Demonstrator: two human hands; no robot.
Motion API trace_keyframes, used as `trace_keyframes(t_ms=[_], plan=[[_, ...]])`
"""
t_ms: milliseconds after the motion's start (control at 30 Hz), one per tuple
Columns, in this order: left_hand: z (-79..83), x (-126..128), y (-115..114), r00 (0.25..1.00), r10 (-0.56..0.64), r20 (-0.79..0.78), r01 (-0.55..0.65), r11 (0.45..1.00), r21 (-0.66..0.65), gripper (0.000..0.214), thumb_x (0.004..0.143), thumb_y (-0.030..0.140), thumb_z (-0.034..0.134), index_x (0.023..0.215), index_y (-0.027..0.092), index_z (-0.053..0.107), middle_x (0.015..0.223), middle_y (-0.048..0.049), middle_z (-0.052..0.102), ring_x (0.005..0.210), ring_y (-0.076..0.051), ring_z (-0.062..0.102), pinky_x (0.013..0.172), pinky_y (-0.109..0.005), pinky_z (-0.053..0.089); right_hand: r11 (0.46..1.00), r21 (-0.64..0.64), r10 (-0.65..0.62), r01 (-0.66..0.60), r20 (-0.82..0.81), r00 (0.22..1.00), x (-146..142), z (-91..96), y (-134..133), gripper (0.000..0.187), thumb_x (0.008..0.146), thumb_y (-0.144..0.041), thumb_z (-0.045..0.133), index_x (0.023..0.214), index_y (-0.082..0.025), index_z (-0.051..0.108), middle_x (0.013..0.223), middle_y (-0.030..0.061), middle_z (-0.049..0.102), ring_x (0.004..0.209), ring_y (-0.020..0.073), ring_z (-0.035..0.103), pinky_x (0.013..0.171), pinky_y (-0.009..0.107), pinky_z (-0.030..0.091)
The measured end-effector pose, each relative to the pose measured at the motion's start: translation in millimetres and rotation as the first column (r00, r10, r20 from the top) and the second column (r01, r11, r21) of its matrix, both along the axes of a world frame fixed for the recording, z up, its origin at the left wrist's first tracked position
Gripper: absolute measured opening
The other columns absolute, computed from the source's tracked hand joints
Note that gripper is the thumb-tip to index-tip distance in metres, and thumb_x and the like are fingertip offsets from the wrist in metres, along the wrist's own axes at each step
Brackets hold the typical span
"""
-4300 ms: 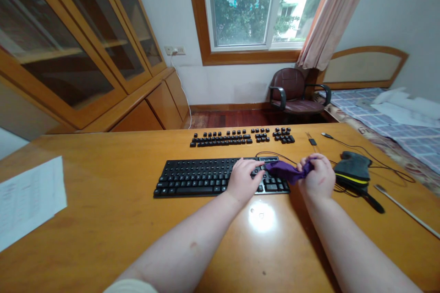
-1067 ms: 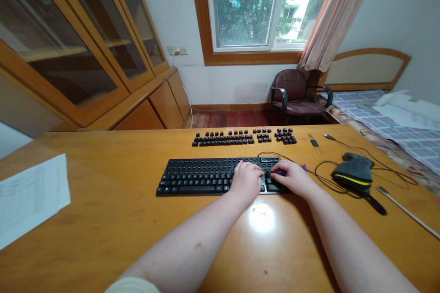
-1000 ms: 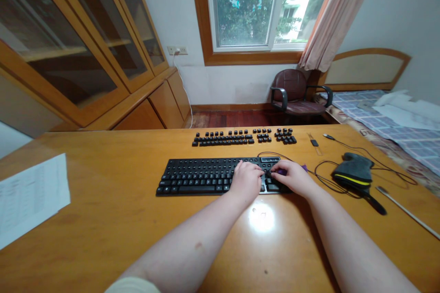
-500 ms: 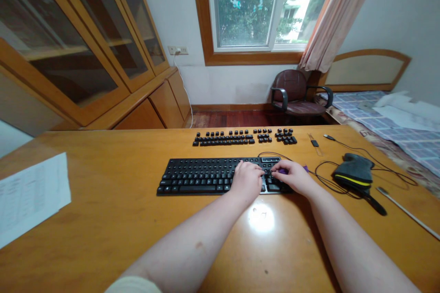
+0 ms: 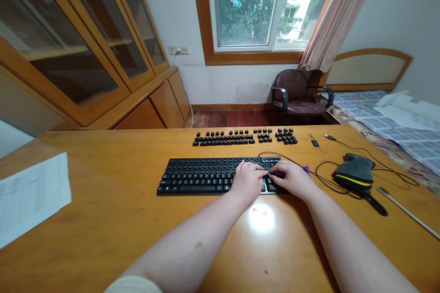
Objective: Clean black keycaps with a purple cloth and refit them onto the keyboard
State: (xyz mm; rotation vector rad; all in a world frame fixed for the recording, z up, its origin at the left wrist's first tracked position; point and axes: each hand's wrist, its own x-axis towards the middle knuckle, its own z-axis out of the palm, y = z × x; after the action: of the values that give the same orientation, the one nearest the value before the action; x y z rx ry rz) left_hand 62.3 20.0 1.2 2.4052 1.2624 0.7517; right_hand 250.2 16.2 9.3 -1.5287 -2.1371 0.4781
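Observation:
A black keyboard (image 5: 195, 176) lies on the desk, with keycaps in its lower rows and bare key posts in the upper ones. Over its right part, my left hand (image 5: 248, 179) and my right hand (image 5: 292, 177) meet at the fingertips. My right hand is closed on a purple cloth (image 5: 306, 170), which shows beneath the fingers and beyond the knuckles. My left thumb and fingers are pinched together; whatever small thing sits between the fingertips is too small to make out. Loose black keycaps (image 5: 225, 140) stand in rows behind the keyboard.
Right of the keyboard lie its cable (image 5: 318, 178), a grey and black brush or glove-like thing with a yellow stripe (image 5: 354, 171), a thin white stick (image 5: 409, 213) and a small dark keycap puller (image 5: 315, 143). Paper sheets (image 5: 37, 197) lie on the left. A chair (image 5: 297, 91) stands beyond the desk.
My right hand has shifted slightly, its fingertips closer to those of my left hand. The purple cloth moved a little with it. The keyboard and loose keycaps stay where they were.

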Motion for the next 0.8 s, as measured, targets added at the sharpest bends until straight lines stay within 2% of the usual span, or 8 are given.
trace_keyframes(t_ms=[267,567,800], plan=[[0.8,-0.4,-0.1,0.999,-0.024,-0.027,0.024,1.0,0.01,0.03,0.076,0.012,0.053,0.094,0.029,0.07,0.1,-0.0005,0.066,0.098,-0.018,0.052,0.104,-0.045,0.027,0.999,-0.037,0.01,-0.012,-0.053,0.999,3.0,-1.2,1.6,0.014,0.077,-0.024,0.056,0.076,-0.021,0.069,0.079,0.0046,0.065,0.077,0.0185,0.06,0.074,0.031,0.046],[-0.6,-1.2,-0.5,0.999,-0.028,-0.017,0.028,0.999,0.016,0.028,0.075,0.012,0.054,0.093,0.027,0.07,0.098,0.0002,0.067,0.096,-0.018,0.053,0.104,-0.045,0.027,0.995,-0.097,-0.005,-0.005,-0.108,0.994,4.3,-1.8,2.9,0.014,0.075,-0.029,0.059,0.08,-0.021,0.07,0.08,0.0046,0.066,0.078,0.0192,0.06,0.076,0.032,0.046],[5.2,1.0,0.0,1.0,-0.018,-0.019,0.017,0.996,-0.085,0.029,0.075,0.012,0.052,0.09,0.028,0.071,0.1,0.0003,0.068,0.098,-0.019,0.054,0.102,-0.043,0.031,0.987,-0.158,-0.056,0.031,-0.156,0.986,2.4,-3.1,3.8,0.012,0.072,-0.031,0.06,0.072,-0.02,0.067,0.076,0.0036,0.066,0.076,0.0194,0.06,0.074,0.032,0.045]])
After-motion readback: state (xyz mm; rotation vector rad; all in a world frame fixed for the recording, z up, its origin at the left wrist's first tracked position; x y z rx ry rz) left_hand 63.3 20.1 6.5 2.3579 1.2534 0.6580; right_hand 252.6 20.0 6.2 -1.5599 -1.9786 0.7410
